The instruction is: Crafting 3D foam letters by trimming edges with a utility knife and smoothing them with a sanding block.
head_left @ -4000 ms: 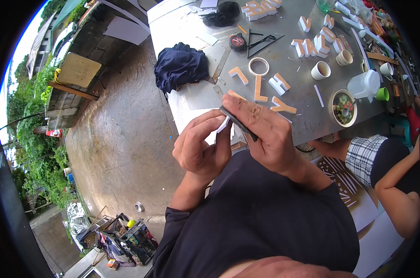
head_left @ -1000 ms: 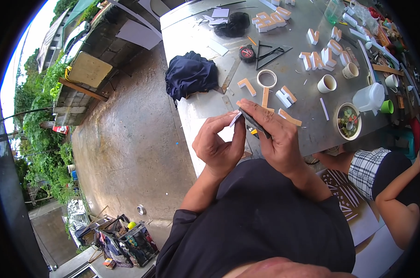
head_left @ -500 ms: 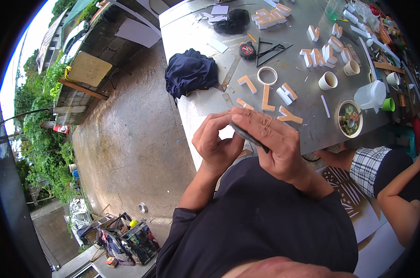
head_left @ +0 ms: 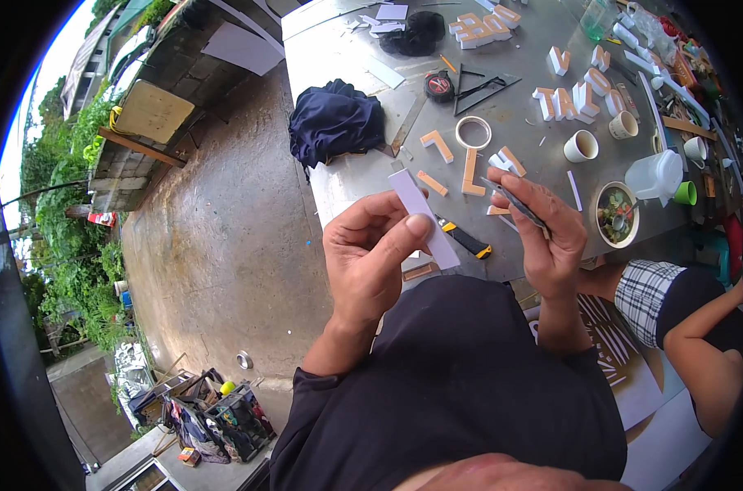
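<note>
My left hand (head_left: 363,266) pinches a narrow, flat white strip (head_left: 440,245) between thumb and fingers, over the table's near edge. To its right, my right hand (head_left: 554,250) is closed on a thin dark grey piece (head_left: 520,204), probably folded sandpaper, seen nearly edge-on. The strip and the dark piece are apart. A yellow and black utility knife (head_left: 467,239) lies on the table between my hands. Just beyond them are letter shapes with tan faces, among them an L (head_left: 473,173) and an H (head_left: 506,161), and a roll of tape (head_left: 473,132).
Dark cloth (head_left: 336,123) is bunched at the table's left edge. A tape measure (head_left: 438,85) and a set square (head_left: 486,90) lie farther back. Cups (head_left: 581,146), a food bowl (head_left: 616,214) and a lidded plastic pitcher (head_left: 654,173) stand right. Another person (head_left: 703,327) is at the lower right.
My hands have moved apart, the right one shifting right with the dark piece. The white strip in my left hand and the utility knife, hidden before, now show.
</note>
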Tool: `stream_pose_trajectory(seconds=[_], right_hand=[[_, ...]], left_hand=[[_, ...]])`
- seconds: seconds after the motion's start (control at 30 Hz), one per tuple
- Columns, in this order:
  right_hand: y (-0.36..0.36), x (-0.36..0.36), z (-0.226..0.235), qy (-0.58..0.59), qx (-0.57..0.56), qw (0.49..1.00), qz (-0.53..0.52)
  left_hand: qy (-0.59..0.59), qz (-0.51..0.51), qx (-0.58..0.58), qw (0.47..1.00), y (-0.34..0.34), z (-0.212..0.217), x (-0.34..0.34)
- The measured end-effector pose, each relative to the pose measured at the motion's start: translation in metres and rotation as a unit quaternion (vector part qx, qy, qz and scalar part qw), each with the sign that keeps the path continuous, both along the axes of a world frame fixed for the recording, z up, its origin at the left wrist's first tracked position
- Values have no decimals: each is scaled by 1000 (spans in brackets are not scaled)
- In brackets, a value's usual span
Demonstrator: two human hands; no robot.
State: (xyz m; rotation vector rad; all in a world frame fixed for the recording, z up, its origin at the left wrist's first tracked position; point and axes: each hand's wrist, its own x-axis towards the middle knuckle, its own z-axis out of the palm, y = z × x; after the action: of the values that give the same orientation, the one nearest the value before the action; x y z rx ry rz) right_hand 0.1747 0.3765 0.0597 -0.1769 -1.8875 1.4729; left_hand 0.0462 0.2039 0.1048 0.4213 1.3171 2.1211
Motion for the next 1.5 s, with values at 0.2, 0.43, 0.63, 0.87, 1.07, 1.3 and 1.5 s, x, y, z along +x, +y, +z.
stream_pose_trajectory(seconds=[0.2, 0.43, 0.63, 0.87, 1.07, 1.3, 1.5], right_hand=[[2, -5, 12, 2, 28, 999, 43], [4, 3, 17, -39, 58, 998, -8], [7, -8, 18, -85, 91, 992, -29], [5, -21, 7, -54, -43, 992, 101], [11, -20, 0, -23, -53, 989, 137], [13, -18, -3, -56, -142, 976, 153], [14, -16, -4, -30, -178, 969, 168]], left_hand=[[-78, -41, -23, 996, 6, -4, 1], [-98, -76, 22, 992, 4, -16, -6], [-48, -66, -8, 997, 8, -24, -3], [-44, -83, -61, 994, 10, -21, 6], [-55, -102, -73, 991, 6, -21, 3], [-7, -95, -64, 993, 6, -21, 5], [148, -54, -111, 981, -5, -21, 11]])
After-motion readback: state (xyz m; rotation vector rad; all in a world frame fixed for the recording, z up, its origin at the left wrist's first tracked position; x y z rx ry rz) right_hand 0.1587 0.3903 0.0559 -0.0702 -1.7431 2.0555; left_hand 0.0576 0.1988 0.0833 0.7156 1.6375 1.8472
